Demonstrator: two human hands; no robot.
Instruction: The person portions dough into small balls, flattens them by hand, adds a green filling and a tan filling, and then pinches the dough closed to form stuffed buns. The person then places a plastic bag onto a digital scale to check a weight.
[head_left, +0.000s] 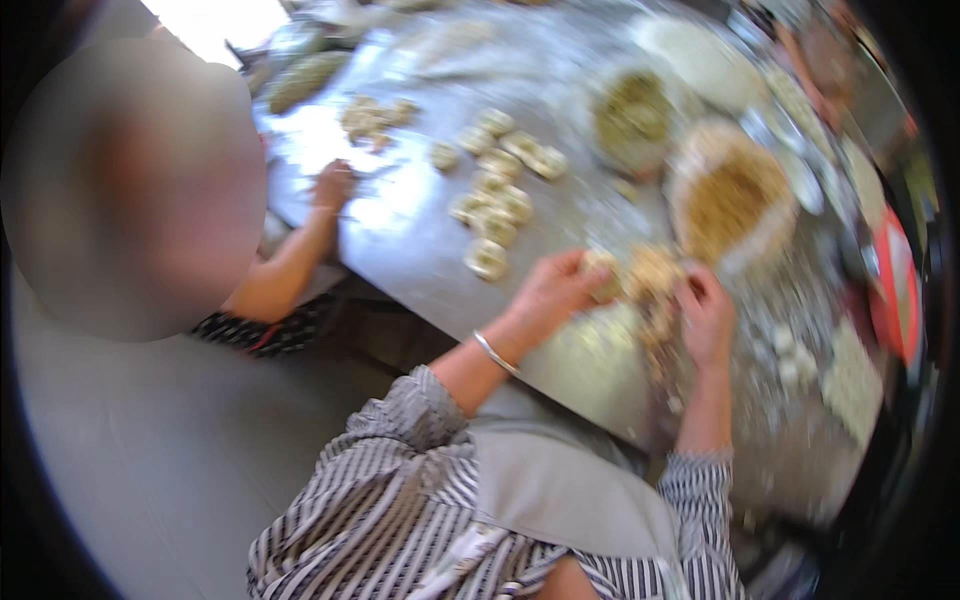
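Observation:
My left hand (559, 285), a silver bangle on its wrist, grips a small round piece of dough (604, 276) between thumb and fingers. My right hand (705, 307) is at the right edge of a crumbly tan pile (652, 274) on the metal table; its fingertips are bent together, and blur hides whether they pinch anything. Beyond my right hand a plastic-lined container (780, 214) holds a tan crumbly filling (727, 202). Several round dough pieces (491, 214) with hollowed or pleated tops lie in a cluster to the left of my hands.
A bowl of greenish filling (634, 120) stands farther back, near a large pale dough mass (701, 64). Small dough lumps (793, 360) and a pale slab (853, 382) lie at right. A co-worker's hand (334, 184) rests at the table's left edge, near more tan pieces (371, 120).

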